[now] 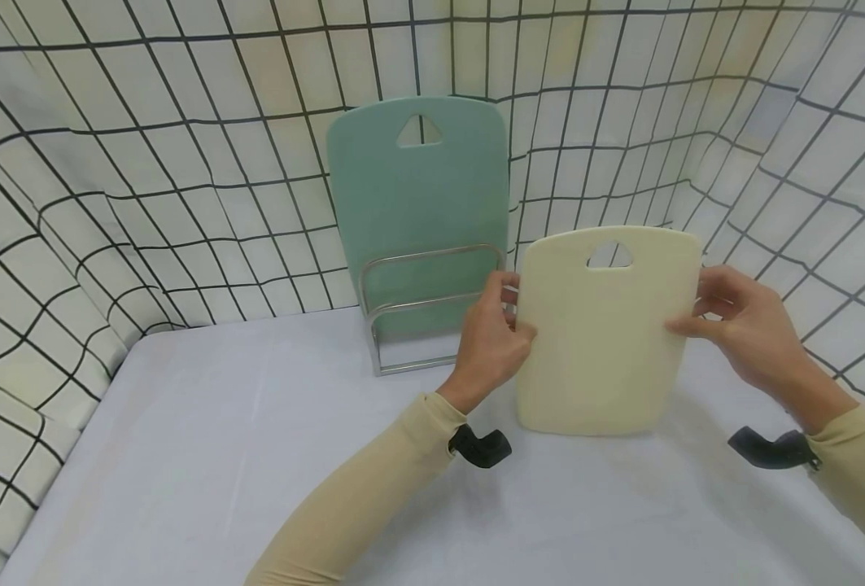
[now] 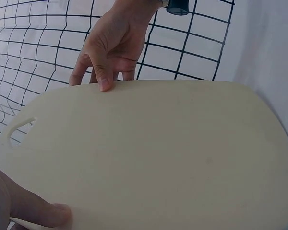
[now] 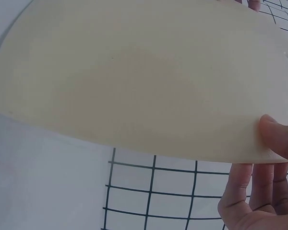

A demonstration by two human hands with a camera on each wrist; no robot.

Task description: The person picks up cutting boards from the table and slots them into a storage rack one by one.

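A cream cutting board (image 1: 600, 350) with a cut-out handle hole near its top is held upright between both hands, its lower edge close over the white tabletop. My left hand (image 1: 492, 338) grips its left edge, thumb on the front face and fingers behind. On the opposite edge, my right hand (image 1: 747, 325) pinches the board the same way. In the right wrist view the right thumb (image 3: 278, 136) presses the face while the fingers curl beneath the edge. Behind and to the left, a green cutting board (image 1: 421, 195) stands in a metal wire rack (image 1: 413, 370).
White cloth with a black grid pattern (image 1: 242, 187) hangs behind and along both sides of the white table (image 1: 205, 439). Each wrist carries a black camera mount, such as the left mount (image 1: 480, 448). The rack stands near the table's back edge.
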